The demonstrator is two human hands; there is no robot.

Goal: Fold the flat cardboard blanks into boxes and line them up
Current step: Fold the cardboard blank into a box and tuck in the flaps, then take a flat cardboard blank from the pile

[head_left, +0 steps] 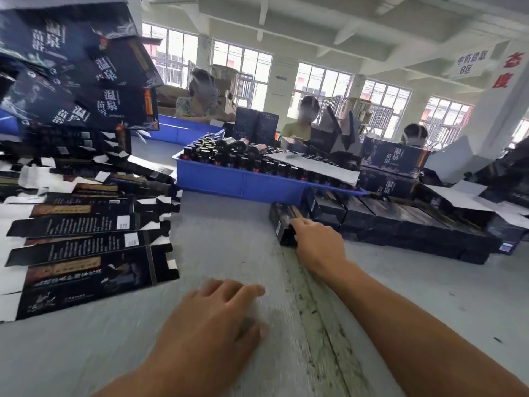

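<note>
At your far left the flat blanks [86,253] lie fanned, their notched ends reaching onto the bare grey table [223,242]. Your left hand [211,319] hovers over that open stretch, fingers relaxed, holding nothing. Your right hand [317,242] touches the near end of a folded box [282,222]; whether it grips is unclear. That box ends the row of boxes [400,222], beneath the blue tray [237,184].
</note>
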